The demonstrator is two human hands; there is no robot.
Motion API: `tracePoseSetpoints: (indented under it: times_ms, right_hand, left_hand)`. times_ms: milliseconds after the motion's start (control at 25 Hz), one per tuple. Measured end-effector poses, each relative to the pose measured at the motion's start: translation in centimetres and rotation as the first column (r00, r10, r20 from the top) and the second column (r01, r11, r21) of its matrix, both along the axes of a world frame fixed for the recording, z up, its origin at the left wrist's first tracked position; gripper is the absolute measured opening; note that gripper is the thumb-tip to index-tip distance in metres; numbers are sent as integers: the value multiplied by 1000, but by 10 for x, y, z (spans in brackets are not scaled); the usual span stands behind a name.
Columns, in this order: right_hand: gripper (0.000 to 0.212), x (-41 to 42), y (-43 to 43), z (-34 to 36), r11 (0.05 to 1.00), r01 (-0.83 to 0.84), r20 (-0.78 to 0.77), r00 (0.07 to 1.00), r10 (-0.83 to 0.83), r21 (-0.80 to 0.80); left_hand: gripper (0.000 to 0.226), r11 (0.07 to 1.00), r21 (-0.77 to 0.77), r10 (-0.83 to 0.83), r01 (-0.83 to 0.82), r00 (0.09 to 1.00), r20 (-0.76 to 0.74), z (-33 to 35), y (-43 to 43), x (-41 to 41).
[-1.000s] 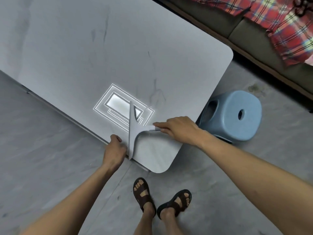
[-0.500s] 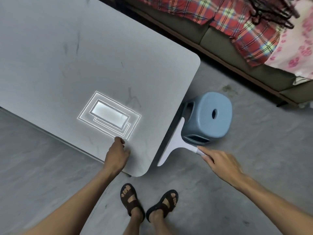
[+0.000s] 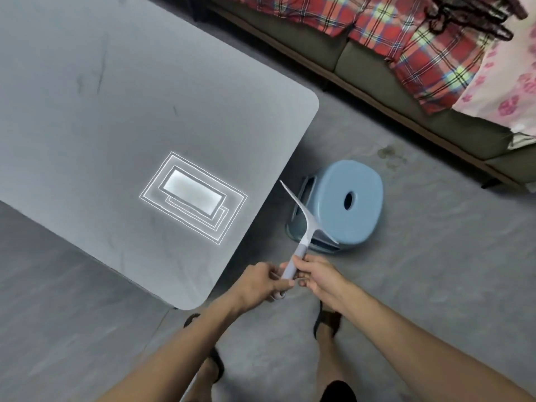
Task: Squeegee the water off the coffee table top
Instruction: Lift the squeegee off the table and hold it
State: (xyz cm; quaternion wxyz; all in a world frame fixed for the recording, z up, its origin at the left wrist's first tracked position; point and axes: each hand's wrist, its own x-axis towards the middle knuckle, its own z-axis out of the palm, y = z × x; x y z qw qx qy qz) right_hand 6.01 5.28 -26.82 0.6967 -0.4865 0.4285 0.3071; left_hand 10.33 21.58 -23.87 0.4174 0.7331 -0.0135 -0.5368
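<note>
The grey coffee table top [image 3: 116, 117] fills the upper left, its rounded near corner close to my hands; a ceiling light reflects on it. A white squeegee [image 3: 304, 224] is held off the table, over the floor to the right of that corner, blade pointing up and away. My left hand [image 3: 261, 281] grips the lower end of its handle. My right hand [image 3: 314, 271] holds the handle just above, fingers wrapped round it. Both hands meet on the handle.
A light blue plastic stool [image 3: 348, 204] stands on the grey floor right of the table, just behind the blade. A sofa [image 3: 377, 68] with a red plaid cloth [image 3: 406, 33] and pink fabric [image 3: 499, 91] runs along the back right. My sandalled feet are below my hands.
The squeegee left the table's corner and swung right over the floor in my right hand. My left hand came off the table edge and now grips the handle too.
</note>
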Motion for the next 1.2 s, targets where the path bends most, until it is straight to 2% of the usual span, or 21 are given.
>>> tracePoseSetpoints:
  times_ms: [120,320,480,640,840,920,960,1040,1120,1200]
  right_hand:
    - [8,19,-57,-20,999,-41,21,999,42,-30]
    - [8,72,-185,-77,963,-61,67,994,81,-262]
    - [14,103,-236,-138,891,-147,40,983,181,-429]
    - [7,108,-247,-193,834,-209,-38,974,222,-510]
    - [12,104,-248,-206,806,-280,-94,958,272,-521]
    - [25,104,-247,-194,758,-367,-181,929,322,-540]
    - [29,105,-244,-180,729,-425,-234,905,356,-537]
    - [19,110,-233,-142,623,-590,-258,798,544,-513]
    - [6,122,-220,-93,412,-779,-217,557,802,-473]
    - [6,140,-196,-27,221,-833,-158,342,926,-508]
  left_hand:
    - [14,998,50,44,-47,997,60,-18,-66,10]
    - [14,986,153,42,-60,992,118,-81,-181,41]
    - [22,973,229,5,-41,988,156,-141,-241,53]
    - [40,936,348,0,-57,986,164,-183,-253,40]
    - [35,927,367,21,-74,989,148,-182,-219,28]
    - [34,922,374,43,-104,985,168,-166,-204,28]
    - [34,918,380,47,-111,984,173,-152,-197,29]
    - [34,917,380,44,-119,979,200,-118,-183,32]
    - [33,924,368,18,-103,974,228,-78,-169,41]
    - [33,927,352,17,-133,949,313,-23,-147,53]
